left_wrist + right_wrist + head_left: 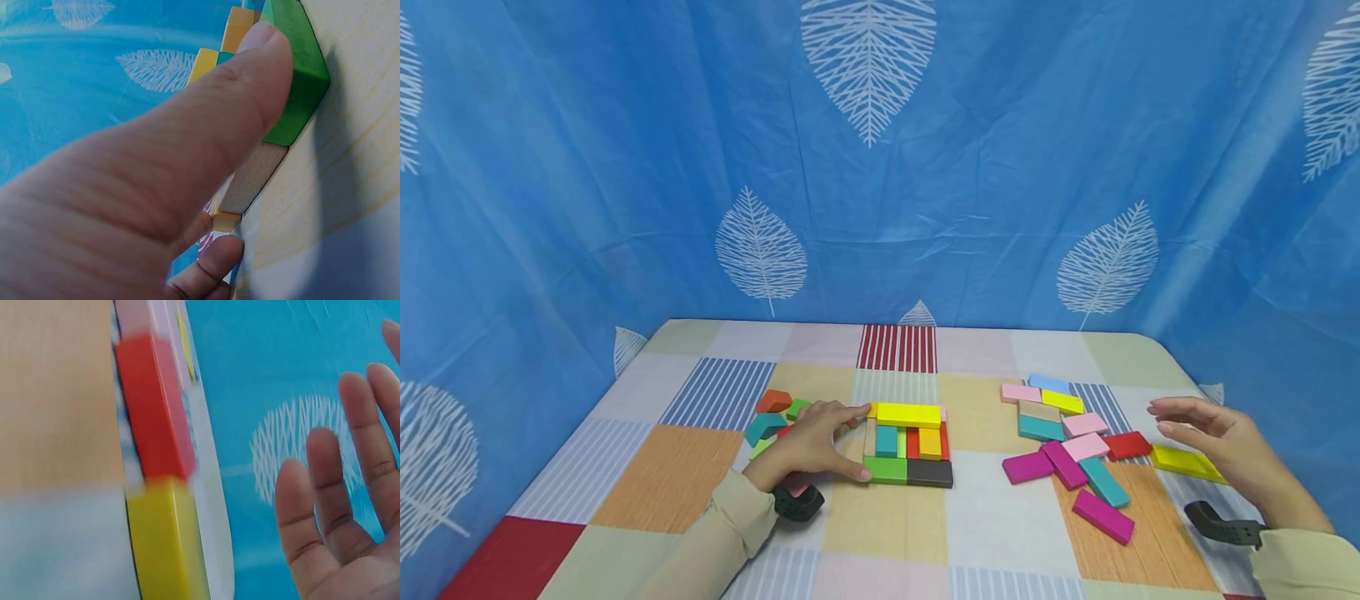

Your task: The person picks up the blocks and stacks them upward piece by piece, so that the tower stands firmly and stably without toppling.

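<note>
My left hand (808,446) rests against the left side of a block structure. Its thumb touches the end of a green block (885,471), and its index finger reaches the far left corner. A dark block (930,473) sits beside the green one, and a bright yellow block (908,415) lies across the far side. Between them are teal (886,442), red and orange blocks. In the left wrist view the thumb partly covers the green block (306,75). Holding nothing, my right hand (1225,442) hovers near a yellow block (1187,463) and a red block (1127,446), fingers loosely extended.
Loose blocks lie right of the structure, among them magenta (1103,517), teal (1105,482) and pink (1086,447) ones. More blocks, including an orange one (773,402) and a teal arch (765,427), lie beyond my left hand. A blue curtain (977,167) hangs behind the table.
</note>
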The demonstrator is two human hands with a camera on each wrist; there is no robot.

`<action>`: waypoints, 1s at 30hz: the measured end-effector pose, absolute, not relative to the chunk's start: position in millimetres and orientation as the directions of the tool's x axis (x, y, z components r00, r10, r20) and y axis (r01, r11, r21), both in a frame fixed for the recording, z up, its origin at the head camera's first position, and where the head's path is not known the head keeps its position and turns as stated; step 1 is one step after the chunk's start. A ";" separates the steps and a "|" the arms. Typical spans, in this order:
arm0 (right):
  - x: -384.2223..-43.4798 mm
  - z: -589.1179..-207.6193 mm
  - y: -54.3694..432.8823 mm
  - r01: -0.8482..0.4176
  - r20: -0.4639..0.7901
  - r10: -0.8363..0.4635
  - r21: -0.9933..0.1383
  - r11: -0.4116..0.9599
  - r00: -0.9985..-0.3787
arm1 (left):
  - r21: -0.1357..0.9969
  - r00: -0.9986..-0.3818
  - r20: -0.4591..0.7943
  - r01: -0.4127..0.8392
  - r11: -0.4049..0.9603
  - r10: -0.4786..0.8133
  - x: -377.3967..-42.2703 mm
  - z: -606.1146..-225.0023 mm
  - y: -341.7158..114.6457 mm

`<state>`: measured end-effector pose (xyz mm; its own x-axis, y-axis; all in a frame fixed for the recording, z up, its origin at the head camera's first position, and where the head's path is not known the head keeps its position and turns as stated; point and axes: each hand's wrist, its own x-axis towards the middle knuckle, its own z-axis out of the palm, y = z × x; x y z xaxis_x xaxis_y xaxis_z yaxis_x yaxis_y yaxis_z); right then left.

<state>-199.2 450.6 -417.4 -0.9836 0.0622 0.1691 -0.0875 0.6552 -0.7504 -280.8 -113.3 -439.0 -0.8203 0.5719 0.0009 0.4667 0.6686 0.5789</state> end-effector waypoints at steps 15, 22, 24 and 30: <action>-192.0 -426.5 507.6 0.144 -0.126 0.090 -0.544 0.826 -0.988 | 0.581 -0.828 -0.010 0.451 0.677 0.561 -279.5 -437.1 -114.9; -189.8 -440.1 515.6 0.106 -0.128 0.049 -0.487 0.867 -0.991 | 0.586 -0.816 0.004 0.470 0.660 0.578 -280.3 -439.6 -114.3; -189.8 -441.5 516.9 0.100 -0.120 0.047 -0.481 0.871 -0.992 | 0.590 -0.816 0.001 0.468 0.658 0.579 -280.2 -439.3 -114.0; -187.5 -436.0 518.0 0.177 -0.164 0.110 -0.482 0.858 -0.980 | 0.589 -0.816 -0.004 0.466 0.661 0.579 -279.5 -438.7 -113.2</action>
